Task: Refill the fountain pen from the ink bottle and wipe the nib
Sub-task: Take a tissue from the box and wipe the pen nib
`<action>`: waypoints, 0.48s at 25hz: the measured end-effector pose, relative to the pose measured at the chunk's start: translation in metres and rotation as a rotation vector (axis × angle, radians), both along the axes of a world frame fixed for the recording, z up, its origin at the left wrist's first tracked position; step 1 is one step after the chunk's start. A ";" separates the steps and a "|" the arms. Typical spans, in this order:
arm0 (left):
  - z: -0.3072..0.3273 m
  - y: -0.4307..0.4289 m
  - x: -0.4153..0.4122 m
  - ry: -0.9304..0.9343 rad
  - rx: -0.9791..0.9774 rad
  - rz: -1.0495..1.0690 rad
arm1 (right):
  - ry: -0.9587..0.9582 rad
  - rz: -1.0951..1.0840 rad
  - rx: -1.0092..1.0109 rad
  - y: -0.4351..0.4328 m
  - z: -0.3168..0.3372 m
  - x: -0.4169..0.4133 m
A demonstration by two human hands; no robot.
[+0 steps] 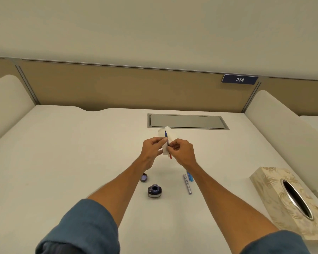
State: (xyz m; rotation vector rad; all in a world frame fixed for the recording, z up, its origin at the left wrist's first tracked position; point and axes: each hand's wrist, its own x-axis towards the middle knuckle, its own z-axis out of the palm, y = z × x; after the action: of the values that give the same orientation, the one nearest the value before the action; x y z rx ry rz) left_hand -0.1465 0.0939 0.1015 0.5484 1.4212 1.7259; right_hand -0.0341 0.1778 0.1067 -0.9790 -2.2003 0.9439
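Head view: both hands are raised over the middle of the desk (pixel 81 153), close together. My left hand (pixel 152 146) pinches a white tissue (pixel 166 142), fingers closed on it. My right hand (pixel 182 151) is closed on the pen (pixel 167 139), a thin piece with a dark blue upper end sticking up past the fingers and a red lower end poking out below. The tissue wraps around the pen between the two hands; I cannot tell which end is the nib.

Nearer to me on the desk, the ink bottle (pixel 154 191) stands upright and open, dark ink visible in its mouth. Its cap (pixel 143 177) lies just left and behind it, inside facing up, partly under my left forearm. To the right of the bottle lies a silver pen part (pixel 187 184), with a blue part (pixel 190 176) just beside it, partly hidden by my right forearm. A patterned tissue box (pixel 275 198) sits at the far right. A grey hatch (pixel 187 121) is set into the desk behind the hands. Sign 214 (pixel 239 79) is on the partition.
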 end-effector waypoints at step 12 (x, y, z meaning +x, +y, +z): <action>-0.003 -0.032 -0.060 -0.044 -0.015 0.048 | -0.095 0.037 0.011 -0.034 -0.006 -0.050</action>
State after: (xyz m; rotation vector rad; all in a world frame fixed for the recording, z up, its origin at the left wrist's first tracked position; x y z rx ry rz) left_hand -0.2061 0.0615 0.0984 0.4690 1.4260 1.7529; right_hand -0.0845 0.1440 0.1003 -0.9998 -2.3075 0.9177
